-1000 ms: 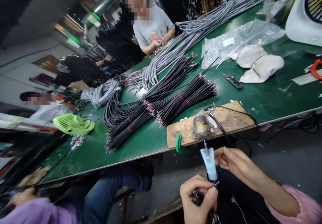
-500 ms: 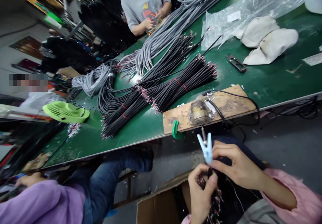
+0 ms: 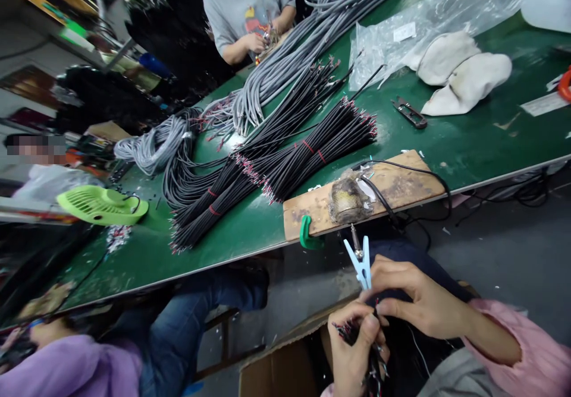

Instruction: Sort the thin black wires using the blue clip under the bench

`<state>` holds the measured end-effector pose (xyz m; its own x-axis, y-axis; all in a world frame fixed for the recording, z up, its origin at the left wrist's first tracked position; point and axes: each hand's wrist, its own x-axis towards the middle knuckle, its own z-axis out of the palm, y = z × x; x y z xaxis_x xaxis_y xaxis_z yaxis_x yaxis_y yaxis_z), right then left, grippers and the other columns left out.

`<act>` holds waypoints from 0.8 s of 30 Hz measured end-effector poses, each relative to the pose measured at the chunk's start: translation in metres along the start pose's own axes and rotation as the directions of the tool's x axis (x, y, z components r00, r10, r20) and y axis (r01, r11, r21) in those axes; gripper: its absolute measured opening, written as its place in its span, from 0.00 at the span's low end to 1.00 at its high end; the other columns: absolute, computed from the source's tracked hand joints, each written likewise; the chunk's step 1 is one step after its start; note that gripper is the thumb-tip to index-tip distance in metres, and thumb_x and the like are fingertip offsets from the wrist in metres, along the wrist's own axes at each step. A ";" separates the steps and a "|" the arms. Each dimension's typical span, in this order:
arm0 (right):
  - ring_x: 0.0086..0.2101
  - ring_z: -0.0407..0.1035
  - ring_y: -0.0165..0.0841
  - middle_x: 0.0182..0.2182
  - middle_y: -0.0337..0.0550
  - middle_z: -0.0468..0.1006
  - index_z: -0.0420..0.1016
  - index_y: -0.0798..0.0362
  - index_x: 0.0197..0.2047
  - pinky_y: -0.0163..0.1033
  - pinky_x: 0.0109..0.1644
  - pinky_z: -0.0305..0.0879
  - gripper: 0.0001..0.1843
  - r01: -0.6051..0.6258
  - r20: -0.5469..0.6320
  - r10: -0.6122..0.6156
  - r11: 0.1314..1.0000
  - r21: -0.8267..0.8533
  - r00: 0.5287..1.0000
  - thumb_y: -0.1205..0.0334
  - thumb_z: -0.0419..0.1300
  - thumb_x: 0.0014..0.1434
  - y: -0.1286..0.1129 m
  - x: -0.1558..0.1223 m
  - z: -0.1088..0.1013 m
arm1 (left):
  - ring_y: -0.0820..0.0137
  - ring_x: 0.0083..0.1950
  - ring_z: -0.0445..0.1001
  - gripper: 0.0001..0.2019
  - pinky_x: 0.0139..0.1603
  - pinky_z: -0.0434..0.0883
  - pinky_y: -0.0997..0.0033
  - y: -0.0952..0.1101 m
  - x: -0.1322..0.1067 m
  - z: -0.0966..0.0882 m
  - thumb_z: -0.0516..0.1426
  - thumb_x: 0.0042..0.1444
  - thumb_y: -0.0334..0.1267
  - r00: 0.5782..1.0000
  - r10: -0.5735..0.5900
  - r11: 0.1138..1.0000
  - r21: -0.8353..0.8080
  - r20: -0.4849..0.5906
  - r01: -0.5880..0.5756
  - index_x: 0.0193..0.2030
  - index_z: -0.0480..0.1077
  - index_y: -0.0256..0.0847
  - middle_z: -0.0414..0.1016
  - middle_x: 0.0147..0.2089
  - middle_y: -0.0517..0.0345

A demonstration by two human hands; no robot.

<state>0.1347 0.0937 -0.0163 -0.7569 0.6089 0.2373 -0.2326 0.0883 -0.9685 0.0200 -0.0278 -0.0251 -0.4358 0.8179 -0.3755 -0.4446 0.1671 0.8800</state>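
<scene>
My left hand [image 3: 350, 346], low in the view, is closed round a bunch of black cables [image 3: 373, 373] whose stripped ends show red and white wires. My right hand [image 3: 413, 293] comes in from the right, its thumb and forefinger pinched at a cable end just above the left thumb. Directly above the fingers is a light blue clothespin [image 3: 363, 272], its two legs spread upward around a metal shaft [image 3: 355, 239]. That shaft sticks out from a dusty motor [image 3: 347, 201] on a wooden board [image 3: 307, 213].
A green clamp [image 3: 307, 233] grips the board at the edge of the green table [image 3: 250, 230]. Tied black cable bundles [image 3: 321, 147], grey cables [image 3: 263, 82], snips [image 3: 409, 113], white gloves [image 3: 468, 73] and a green fan [image 3: 98, 204] lie there. A cardboard box [image 3: 272, 373] stands below. Co-workers sit left and opposite.
My right fingertips have moved down from beneath the clothespin to the cable ends at my left hand. The left hand keeps its hold on the bunch. The view has shifted slightly.
</scene>
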 end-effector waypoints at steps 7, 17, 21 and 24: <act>0.27 0.64 0.30 0.24 0.40 0.70 0.76 0.57 0.24 0.36 0.30 0.60 0.18 -0.109 -0.205 0.183 0.938 0.328 0.962 0.50 0.66 0.54 0.009 -0.001 0.022 | 0.80 0.15 0.63 0.14 0.11 0.59 0.84 0.009 0.004 0.007 0.68 0.44 0.47 0.999 0.031 0.999 -0.021 0.006 -0.031 0.23 0.74 0.39 0.72 0.20 0.60; 0.26 0.62 0.28 0.24 0.37 0.66 0.71 0.57 0.27 0.34 0.31 0.58 0.17 -0.191 -0.051 0.311 0.696 0.692 0.949 0.52 0.65 0.55 0.010 0.000 0.033 | 0.75 0.20 0.68 0.01 0.25 0.66 0.76 0.040 0.021 0.004 0.66 0.48 0.36 0.900 0.351 0.861 0.290 0.256 -0.418 0.29 0.81 0.46 0.74 0.20 0.61; 0.33 0.65 0.33 0.28 0.42 0.72 0.77 0.54 0.33 0.39 0.39 0.61 0.04 0.062 -0.362 -0.028 0.995 0.081 0.932 0.66 0.61 0.59 0.001 -0.002 0.018 | 0.72 0.20 0.66 0.04 0.23 0.61 0.74 0.049 0.022 0.003 0.65 0.48 0.34 0.887 0.405 0.726 0.512 0.223 -0.460 0.25 0.80 0.41 0.72 0.18 0.59; 0.35 0.66 0.35 0.33 0.44 0.76 0.78 0.51 0.43 0.42 0.41 0.63 0.12 0.157 -0.375 -0.243 0.957 -0.245 0.895 0.74 0.59 0.58 -0.001 -0.008 0.014 | 0.72 0.20 0.64 0.05 0.23 0.59 0.74 0.048 0.018 0.007 0.65 0.48 0.35 0.896 0.406 0.722 0.538 0.178 -0.434 0.23 0.80 0.41 0.71 0.18 0.59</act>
<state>0.1324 0.0774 -0.0159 -0.3917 0.8188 0.4197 -0.1923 0.3732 -0.9076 -0.0037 -0.0015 0.0126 -0.4315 0.8992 0.0726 0.2893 0.0617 0.9553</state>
